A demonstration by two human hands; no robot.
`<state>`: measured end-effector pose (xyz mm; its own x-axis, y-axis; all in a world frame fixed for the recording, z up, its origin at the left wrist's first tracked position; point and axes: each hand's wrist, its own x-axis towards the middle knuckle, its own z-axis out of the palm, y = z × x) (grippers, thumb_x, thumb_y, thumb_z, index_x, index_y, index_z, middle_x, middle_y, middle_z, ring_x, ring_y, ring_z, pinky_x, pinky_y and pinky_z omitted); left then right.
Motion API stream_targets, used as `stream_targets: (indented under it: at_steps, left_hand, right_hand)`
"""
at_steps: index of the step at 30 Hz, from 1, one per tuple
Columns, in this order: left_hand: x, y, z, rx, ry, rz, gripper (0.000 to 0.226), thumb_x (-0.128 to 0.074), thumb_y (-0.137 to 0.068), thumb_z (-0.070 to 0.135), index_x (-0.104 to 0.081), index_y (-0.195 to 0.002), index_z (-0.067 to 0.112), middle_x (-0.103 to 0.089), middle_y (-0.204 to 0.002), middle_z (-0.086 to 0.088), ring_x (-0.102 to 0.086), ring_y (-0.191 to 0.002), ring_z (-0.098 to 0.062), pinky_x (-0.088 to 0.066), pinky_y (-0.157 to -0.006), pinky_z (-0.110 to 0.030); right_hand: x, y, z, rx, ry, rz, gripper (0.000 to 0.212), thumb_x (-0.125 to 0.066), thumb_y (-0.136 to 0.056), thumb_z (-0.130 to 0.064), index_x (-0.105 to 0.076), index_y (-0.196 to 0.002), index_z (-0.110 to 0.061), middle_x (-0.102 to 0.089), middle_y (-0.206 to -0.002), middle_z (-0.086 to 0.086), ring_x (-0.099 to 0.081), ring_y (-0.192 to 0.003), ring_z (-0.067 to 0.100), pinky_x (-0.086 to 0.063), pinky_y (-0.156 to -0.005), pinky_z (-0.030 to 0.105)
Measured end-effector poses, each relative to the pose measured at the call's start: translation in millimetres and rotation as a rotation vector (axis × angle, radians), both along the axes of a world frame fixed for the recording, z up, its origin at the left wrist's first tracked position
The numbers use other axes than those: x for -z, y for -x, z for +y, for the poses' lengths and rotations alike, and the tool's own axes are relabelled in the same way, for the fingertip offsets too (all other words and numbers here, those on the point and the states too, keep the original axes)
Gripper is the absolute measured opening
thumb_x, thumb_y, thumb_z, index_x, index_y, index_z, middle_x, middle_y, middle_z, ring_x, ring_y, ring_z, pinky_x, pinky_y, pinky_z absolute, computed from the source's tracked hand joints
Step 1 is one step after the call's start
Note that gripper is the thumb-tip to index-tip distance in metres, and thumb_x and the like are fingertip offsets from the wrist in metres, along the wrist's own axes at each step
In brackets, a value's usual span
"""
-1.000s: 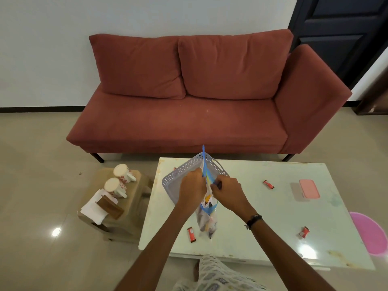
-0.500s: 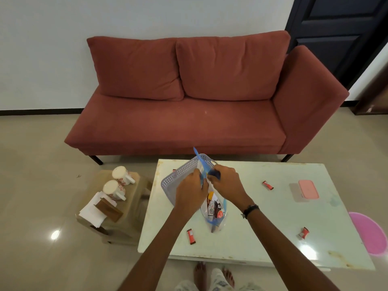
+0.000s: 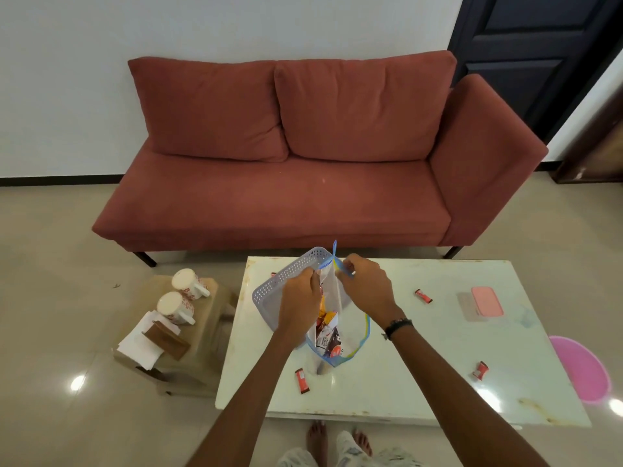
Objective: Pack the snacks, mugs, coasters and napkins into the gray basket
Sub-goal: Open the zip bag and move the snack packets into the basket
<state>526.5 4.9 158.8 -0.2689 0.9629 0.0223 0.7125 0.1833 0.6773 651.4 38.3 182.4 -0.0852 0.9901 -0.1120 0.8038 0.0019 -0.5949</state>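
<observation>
A clear zip bag (image 3: 332, 335) with a blue-yellow rim holds several snack packets and hangs above the white table (image 3: 421, 365). My left hand (image 3: 300, 298) pinches one side of its mouth and my right hand (image 3: 365, 284) pinches the other side, pulling it apart. Behind my left hand, the gray perforated basket (image 3: 290, 276) lies on the table's far left. Small red snack bars lie loose on the table: one near the front (image 3: 301, 380), one at mid right (image 3: 423, 295), one at the right front (image 3: 480, 370). Two white mugs (image 3: 183, 293), napkins (image 3: 141, 342) and brown coasters (image 3: 165, 338) rest on a low stool.
A pink-lidded container (image 3: 485, 301) sits at the table's right. The stool (image 3: 188, 332) stands left of the table, and a red sofa (image 3: 303, 170) is behind it. A pink round object (image 3: 580, 369) lies on the floor at right. My bare feet (image 3: 337, 443) are at the table's front edge.
Both hands have moved apart at the bag's top, so its mouth has widened. The bag has swung up and tilted, showing the packets inside.
</observation>
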Motion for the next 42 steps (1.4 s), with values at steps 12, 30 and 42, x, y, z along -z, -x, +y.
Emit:
stream_targets:
  at_steps: [12,30,42]
  left_hand:
    - [17.2,25.9,-9.1,-0.112,-0.003,-0.071,0.034,-0.035,-0.099,0.023,-0.060,-0.091,0.001,-0.067,-0.083,-0.016,-0.063,-0.074,-0.026,-0.056,-0.069,-0.036]
    - [-2.7,25.9,-57.3,-0.146,-0.074,-0.206,0.024,-0.037,-0.098,0.020,-0.051,-0.083,0.007,-0.043,-0.062,0.003,-0.041,-0.051,-0.010,-0.034,-0.044,-0.003]
    - [7.8,31.2,-49.6,-0.241,-0.038,-0.203,0.026,-0.038,-0.098,0.020,-0.048,-0.077,0.009,-0.052,-0.067,-0.005,-0.045,-0.054,-0.013,-0.037,-0.047,-0.007]
  right_hand:
    - [16.3,-7.8,5.1,0.062,-0.027,-0.109,0.012,-0.055,-0.089,-0.016,-0.059,-0.098,-0.009,-0.066,-0.103,0.009,-0.060,-0.091,0.030,-0.047,-0.071,0.034]
    - [102.5,90.7,-18.2,0.095,0.445,0.115,0.029,-0.049,-0.091,-0.024,-0.064,-0.100,-0.001,-0.067,-0.111,0.020,-0.062,-0.097,0.032,-0.049,-0.082,0.036]
    - [86.3,88.7,-25.0,-0.097,0.212,0.024,0.014,-0.048,-0.084,-0.012,-0.054,-0.071,-0.008,-0.062,-0.100,0.016,-0.052,-0.077,0.026,-0.032,-0.057,0.023]
